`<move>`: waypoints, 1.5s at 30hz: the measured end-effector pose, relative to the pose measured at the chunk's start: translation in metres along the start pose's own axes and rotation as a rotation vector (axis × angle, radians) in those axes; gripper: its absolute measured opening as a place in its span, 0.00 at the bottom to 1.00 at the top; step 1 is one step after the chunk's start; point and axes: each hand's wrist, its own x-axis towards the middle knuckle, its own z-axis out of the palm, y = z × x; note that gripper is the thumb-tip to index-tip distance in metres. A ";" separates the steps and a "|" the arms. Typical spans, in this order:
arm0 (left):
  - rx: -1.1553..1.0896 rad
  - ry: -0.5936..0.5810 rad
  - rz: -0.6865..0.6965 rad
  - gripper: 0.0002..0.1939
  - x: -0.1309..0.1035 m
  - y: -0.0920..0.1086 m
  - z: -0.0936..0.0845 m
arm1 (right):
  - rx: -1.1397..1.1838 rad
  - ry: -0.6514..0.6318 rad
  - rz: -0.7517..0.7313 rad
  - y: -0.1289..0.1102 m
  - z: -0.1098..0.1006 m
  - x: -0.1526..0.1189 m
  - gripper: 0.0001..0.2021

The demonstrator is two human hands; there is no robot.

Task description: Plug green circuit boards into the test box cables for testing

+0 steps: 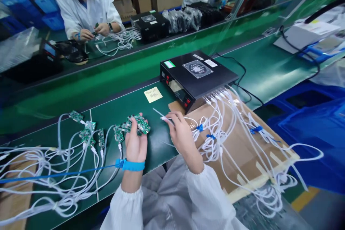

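Several green circuit boards (140,123) are gripped in my left hand (135,145), which wears a blue wrist strap (133,165). My right hand (182,134) pinches a white cable connector (165,118), a short gap to the right of those boards. More circuit boards (86,133) lie at the left with white cables (94,150) plugged into them. A black box (198,75) with a fan grille stands beyond my right hand. White cables (215,115), bundled with blue ties, run from its front ports.
A yellow note (153,94) lies left of the box. Brown cardboard (242,158) sits under the right cables. Across the green divider (121,68), a person (88,10) handles a part near another black box (151,25). Blue bins (309,129) stand at the right.
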 end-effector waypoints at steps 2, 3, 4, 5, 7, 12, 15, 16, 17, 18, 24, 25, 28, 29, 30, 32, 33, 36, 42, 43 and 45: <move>0.006 -0.029 0.011 0.08 0.000 -0.002 0.006 | 0.132 0.036 -0.102 0.002 -0.004 -0.005 0.09; 0.004 -0.041 0.014 0.08 -0.001 -0.003 0.009 | 0.179 0.050 -0.142 0.003 -0.005 -0.008 0.09; -0.001 -0.049 0.016 0.08 -0.001 -0.004 0.012 | 0.217 0.066 -0.173 0.004 -0.006 -0.010 0.09; -0.008 -0.056 0.017 0.08 -0.002 -0.005 0.016 | 0.247 0.084 -0.196 0.004 -0.006 -0.012 0.10; -0.019 -0.067 0.014 0.09 -0.004 -0.007 0.021 | 0.293 0.119 -0.223 0.004 -0.007 -0.016 0.10; 0.000 -0.109 0.052 0.09 -0.007 -0.014 0.027 | 0.356 0.135 -0.240 0.000 -0.009 -0.021 0.10; 0.041 -0.147 0.081 0.09 -0.008 -0.018 0.026 | 0.343 0.166 -0.251 0.000 -0.010 -0.022 0.11; 0.048 -0.157 0.087 0.09 -0.009 -0.019 0.026 | 0.331 0.181 -0.257 0.000 -0.010 -0.023 0.11; 0.048 -0.165 0.091 0.09 -0.009 -0.020 0.026 | 0.320 0.197 -0.264 0.000 -0.010 -0.023 0.12; 0.042 -0.169 0.095 0.08 -0.010 -0.020 0.027 | 0.313 0.213 -0.269 0.001 -0.010 -0.023 0.12; 0.037 -0.200 0.116 0.10 -0.014 -0.021 0.030 | 0.302 0.243 -0.275 0.001 -0.011 -0.027 0.11; 0.041 -0.206 0.122 0.11 -0.014 -0.021 0.030 | 0.301 0.246 -0.272 0.001 -0.011 -0.027 0.11; 0.033 -0.207 0.150 0.10 -0.016 -0.024 0.030 | 0.291 0.269 -0.248 0.001 -0.011 -0.029 0.11; 0.032 -0.200 0.153 0.10 -0.016 -0.025 0.029 | 0.287 0.276 -0.237 0.002 -0.010 -0.029 0.11; 0.038 -0.190 0.155 0.09 -0.016 -0.026 0.028 | 0.286 0.282 -0.226 0.002 -0.011 -0.029 0.11; 0.075 -0.176 0.151 0.08 -0.015 -0.026 0.026 | 0.283 0.288 -0.199 0.002 -0.011 -0.029 0.11; 0.101 -0.178 0.152 0.09 -0.015 -0.026 0.024 | 0.277 0.287 -0.186 0.003 -0.012 -0.029 0.11; 0.151 -0.214 0.166 0.16 -0.012 -0.024 0.020 | 0.249 0.285 -0.168 0.004 -0.014 -0.028 0.11; 0.180 -0.269 0.165 0.17 -0.010 -0.015 0.016 | 0.229 0.313 -0.169 0.004 -0.014 -0.028 0.11; 0.189 -0.268 0.164 0.16 -0.010 -0.013 0.016 | 0.231 0.318 -0.167 0.004 -0.014 -0.028 0.11; 0.202 -0.234 0.159 0.16 -0.009 -0.011 0.015 | 0.236 0.325 -0.162 0.003 -0.013 -0.027 0.11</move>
